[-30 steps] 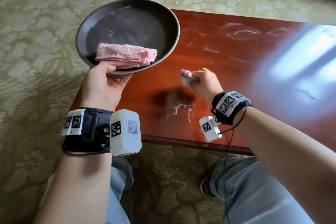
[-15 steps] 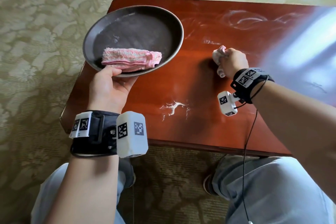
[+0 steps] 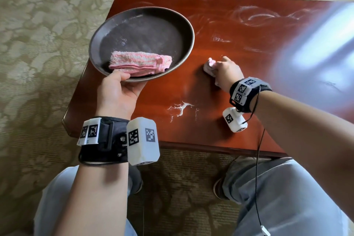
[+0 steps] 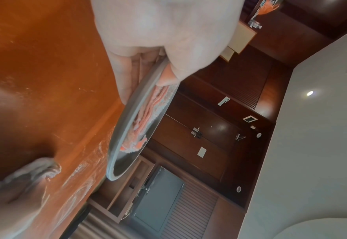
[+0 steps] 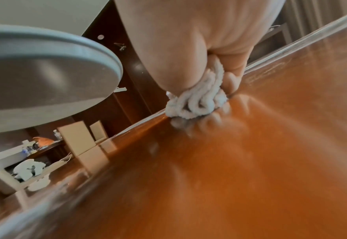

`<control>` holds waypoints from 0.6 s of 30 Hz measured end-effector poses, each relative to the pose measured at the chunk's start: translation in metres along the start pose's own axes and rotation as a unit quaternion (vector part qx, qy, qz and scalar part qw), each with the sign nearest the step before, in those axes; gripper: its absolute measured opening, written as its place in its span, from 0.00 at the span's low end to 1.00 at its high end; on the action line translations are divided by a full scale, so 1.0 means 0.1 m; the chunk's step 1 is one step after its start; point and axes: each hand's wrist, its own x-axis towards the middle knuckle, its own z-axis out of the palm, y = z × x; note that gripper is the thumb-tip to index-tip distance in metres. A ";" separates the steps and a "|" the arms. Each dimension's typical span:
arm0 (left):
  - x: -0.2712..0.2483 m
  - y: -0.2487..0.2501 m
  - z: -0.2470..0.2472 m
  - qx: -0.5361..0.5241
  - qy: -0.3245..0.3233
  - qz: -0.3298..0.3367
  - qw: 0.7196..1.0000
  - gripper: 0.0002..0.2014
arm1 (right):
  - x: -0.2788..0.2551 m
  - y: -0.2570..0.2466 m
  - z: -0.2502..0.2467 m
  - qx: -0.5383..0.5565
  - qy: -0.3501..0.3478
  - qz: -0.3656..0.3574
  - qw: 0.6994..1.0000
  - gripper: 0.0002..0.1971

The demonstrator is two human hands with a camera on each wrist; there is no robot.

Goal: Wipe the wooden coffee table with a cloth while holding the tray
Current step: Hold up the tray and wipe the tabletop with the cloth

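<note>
Since half a second ago, the right hand has slid its bunched white cloth nearer the tray, pressing it onto the red-brown wooden desk at centre right of the frame. At upper left, the left hand grips the near rim of the round dark tray, thumb on top, above the desk. A folded pink towel lies in the tray, and white smears mark the desk below centre.

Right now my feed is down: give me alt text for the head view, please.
Seen from above, the right hand presses a bunched cloth onto the wooden coffee table, while the left hand holds a round dark tray by its near rim above the table's left end. A folded pink towel lies in the tray; white smears streak the tabletop.
</note>
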 end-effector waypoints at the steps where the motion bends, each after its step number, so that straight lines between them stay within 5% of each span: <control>1: -0.04 0.01 -0.01 0.001 0.000 0.001 1.000 0.17 | -0.07 -0.04 0.01 -0.012 -0.008 -0.018 1.000 0.25; 12: -0.53 0.17 -0.21 0.013 -0.024 0.029 0.999 0.18 | -0.90 -0.54 0.25 -0.031 -0.023 -0.078 0.996 0.22; 18: -0.76 0.23 -0.39 0.013 -0.030 0.023 0.999 0.16 | -1.30 -0.80 0.45 -0.011 -0.018 -0.137 0.990 0.11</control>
